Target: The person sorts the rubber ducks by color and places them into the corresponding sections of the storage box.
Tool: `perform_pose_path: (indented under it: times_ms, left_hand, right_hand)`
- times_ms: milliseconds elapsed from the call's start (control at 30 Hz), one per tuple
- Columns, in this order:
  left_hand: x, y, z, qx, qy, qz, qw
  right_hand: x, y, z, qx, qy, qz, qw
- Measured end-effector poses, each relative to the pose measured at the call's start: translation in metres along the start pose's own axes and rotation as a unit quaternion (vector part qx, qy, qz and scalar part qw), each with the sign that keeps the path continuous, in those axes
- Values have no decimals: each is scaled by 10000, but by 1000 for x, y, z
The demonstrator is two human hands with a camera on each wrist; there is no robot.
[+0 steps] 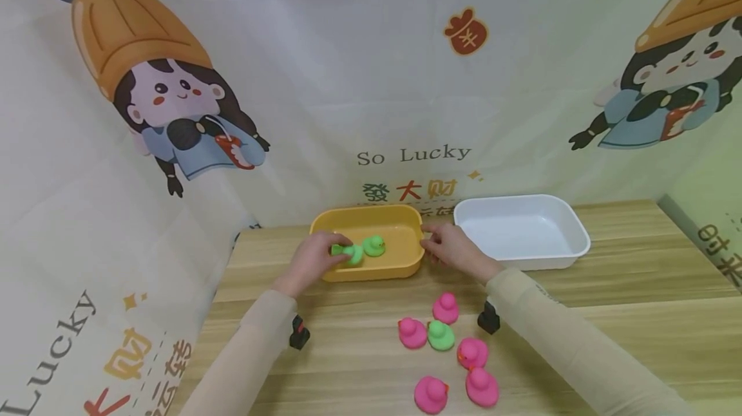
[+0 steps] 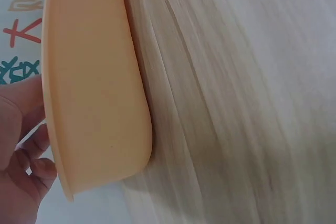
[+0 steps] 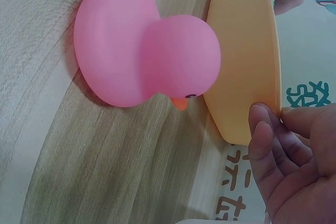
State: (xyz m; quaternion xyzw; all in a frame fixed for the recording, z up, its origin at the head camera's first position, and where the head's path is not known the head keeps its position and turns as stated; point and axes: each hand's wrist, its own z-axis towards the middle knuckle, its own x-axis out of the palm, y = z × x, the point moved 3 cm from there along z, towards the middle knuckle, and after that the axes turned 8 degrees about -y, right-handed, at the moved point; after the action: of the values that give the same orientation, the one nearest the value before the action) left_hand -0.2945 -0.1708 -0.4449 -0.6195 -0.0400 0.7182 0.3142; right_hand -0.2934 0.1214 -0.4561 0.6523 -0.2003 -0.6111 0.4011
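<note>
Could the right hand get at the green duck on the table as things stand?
Probably yes: nothing covers the green duck, though pink ducks sit close by. The right hand would first have to leave the yellow tray, where its fingers are at the rim.

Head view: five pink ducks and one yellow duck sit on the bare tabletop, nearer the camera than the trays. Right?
Not quite: the head view shows the odd one is a green duck, not yellow. Five pink ducks and their placement stand.
</note>
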Motion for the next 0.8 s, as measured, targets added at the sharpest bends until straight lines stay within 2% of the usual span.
perform_pose_path:
  times_ms: [267, 367, 533, 800]
  left_hand:
    - [8, 2, 11, 253, 277, 552, 9978]
    - [11, 1, 15, 199, 316, 564, 9977]
    - [13, 0, 22, -1, 244, 547, 9982]
    - [18, 5, 33, -184, -97, 756, 9969]
  right_hand:
    - [0, -1, 0, 60, -10, 46, 10000]
    - [0, -1, 0, 37, -13, 58, 10000]
    - [0, 0, -1, 23, -39, 61, 10000]
    - [1, 0, -1, -15, -86, -12, 10000]
